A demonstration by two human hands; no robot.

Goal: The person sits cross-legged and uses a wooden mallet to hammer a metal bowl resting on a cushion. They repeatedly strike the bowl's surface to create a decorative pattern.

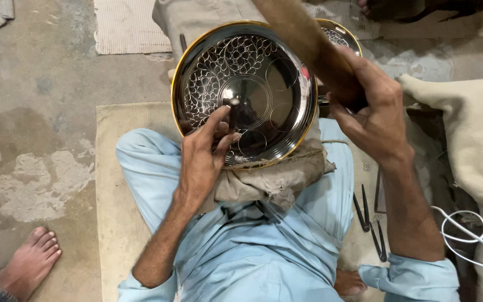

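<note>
A round shiny metal plate [264, 61] with a gold rim and engraved scroll patterns rests on a cloth-covered pad [278, 179] over my lap. My left hand [199, 159] pinches a small metal punch [233, 109] upright on the plate's middle. My right hand [373, 114] grips a thick wooden mallet [308, 42], raised at a slant above the plate's right side. A second patterned plate [342, 34] peeks out behind the first.
Dark metal tools [367, 215] lie on the mat by my right knee. A white cable [465, 232] coils at the right beside a beige cushion [470, 128]. Another person's bare feet [26, 263] stand at the lower left on the concrete floor.
</note>
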